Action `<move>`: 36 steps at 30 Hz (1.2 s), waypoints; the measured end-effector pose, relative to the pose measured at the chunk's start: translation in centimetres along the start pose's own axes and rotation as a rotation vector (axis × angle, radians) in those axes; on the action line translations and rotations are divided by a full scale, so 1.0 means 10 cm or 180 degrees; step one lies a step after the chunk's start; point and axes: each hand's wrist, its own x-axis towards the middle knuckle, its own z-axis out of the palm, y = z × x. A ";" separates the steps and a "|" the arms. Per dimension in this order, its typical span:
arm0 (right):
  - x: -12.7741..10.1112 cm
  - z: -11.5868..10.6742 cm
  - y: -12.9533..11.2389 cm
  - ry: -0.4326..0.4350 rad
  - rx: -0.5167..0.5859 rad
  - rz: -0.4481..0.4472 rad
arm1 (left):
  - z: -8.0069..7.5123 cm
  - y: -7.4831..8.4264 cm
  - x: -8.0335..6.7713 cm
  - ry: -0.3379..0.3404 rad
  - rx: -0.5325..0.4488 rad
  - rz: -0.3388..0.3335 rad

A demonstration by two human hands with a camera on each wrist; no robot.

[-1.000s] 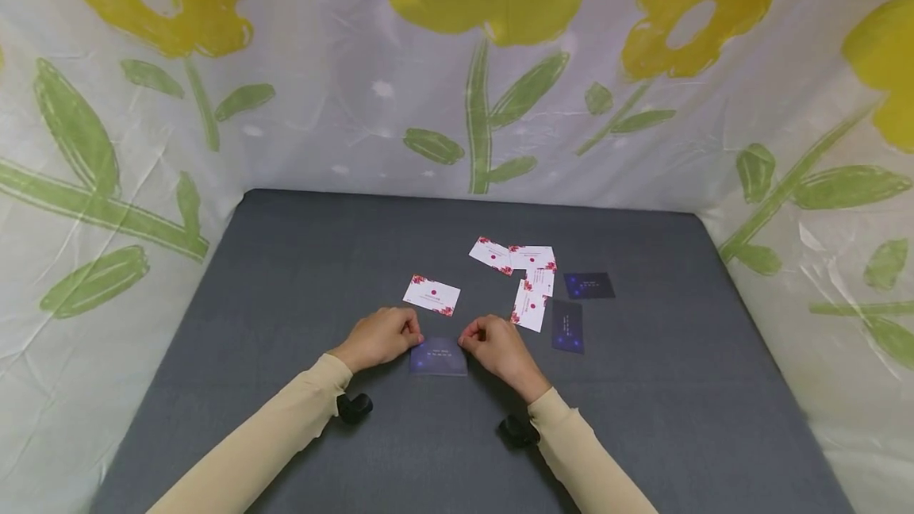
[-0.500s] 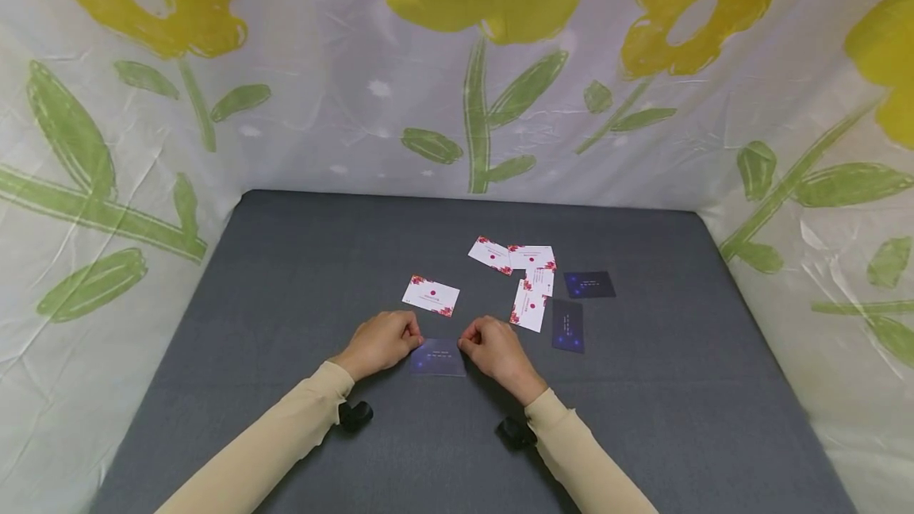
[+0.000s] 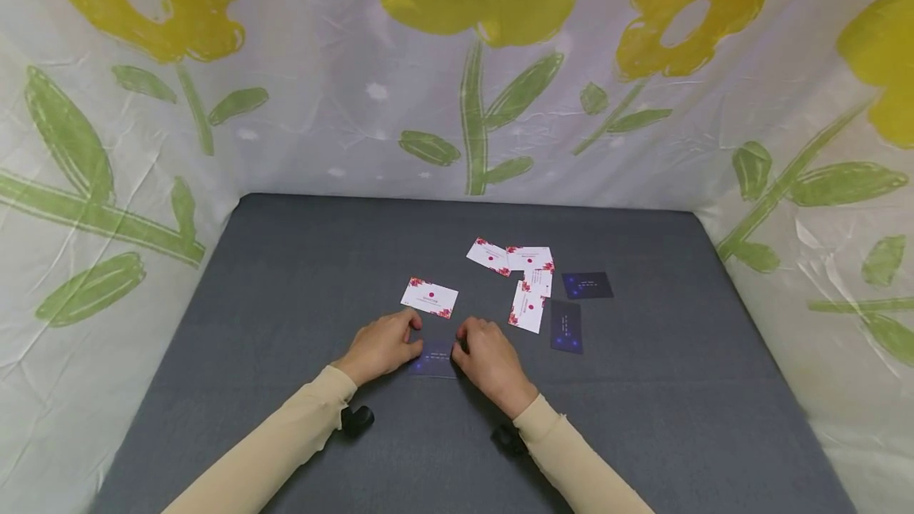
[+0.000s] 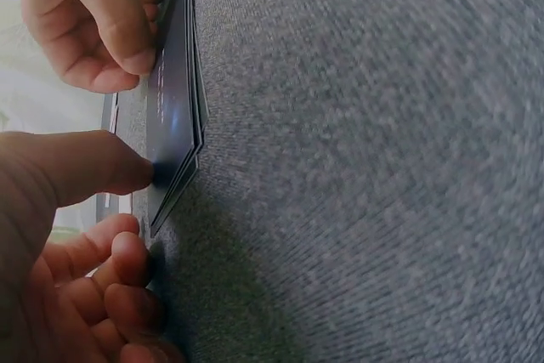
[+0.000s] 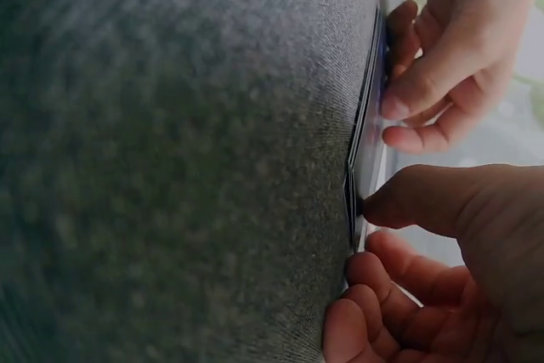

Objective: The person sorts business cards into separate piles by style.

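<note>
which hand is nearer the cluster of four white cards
Right. The right hand is below the cluster in the head view, slightly left; the left hand farther left, past the dark stack.

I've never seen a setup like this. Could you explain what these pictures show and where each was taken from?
No robot here: a person works with a bare left hand and right hand. The wide picture comes from a camera worn on the head; each close-up from a wrist camera. On the grey surface lie five white cards with red decoration and two separate dark cards. Both thumbs touch a small stack of dark cards; whether the fingers also pinch it, I can't tell.
</note>
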 end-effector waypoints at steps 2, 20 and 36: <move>0.01 0.00 0.01 -0.0005 0.0004 -0.0016 | 0.01 0.00 0.01 0.0011 -0.0017 -0.0012; -0.41 -0.75 1.13 0.0313 -0.0490 0.1853 | 0.01 -0.02 0.06 -0.0056 -0.0579 -0.0113; -0.52 -0.92 1.11 -0.0295 -0.0559 0.1229 | 0.05 0.95 0.50 -0.0411 0.0309 0.1095</move>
